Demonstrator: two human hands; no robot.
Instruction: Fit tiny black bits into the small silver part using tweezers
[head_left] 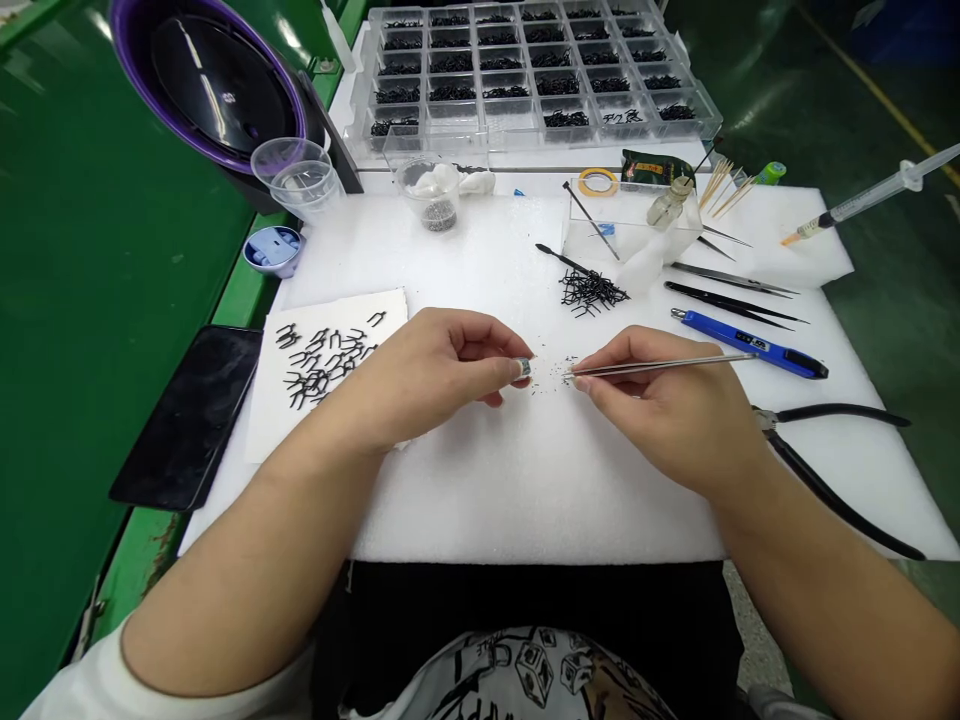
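My left hand [435,375] pinches a small grey metal part [524,368] between thumb and fingertips, low over the white foam pad [525,480]. My right hand [667,405] grips thin steel tweezers [660,366], their tips pointing left at a scatter of tiny black specks [553,368] lying between the two hands. A loose pile of black hook-shaped pieces [591,291] lies just beyond, and more of them are laid out on a white paper sheet [326,360] beside my left wrist.
A compartment box of black parts [525,70] stands at the back. Right of my hands lie a blue-handled knife [750,343], black tweezers [731,302], pliers [832,460] and a syringe [862,203]. A dark phone [187,415], plastic cups [296,175] and a purple-rimmed lamp [214,80] sit at left.
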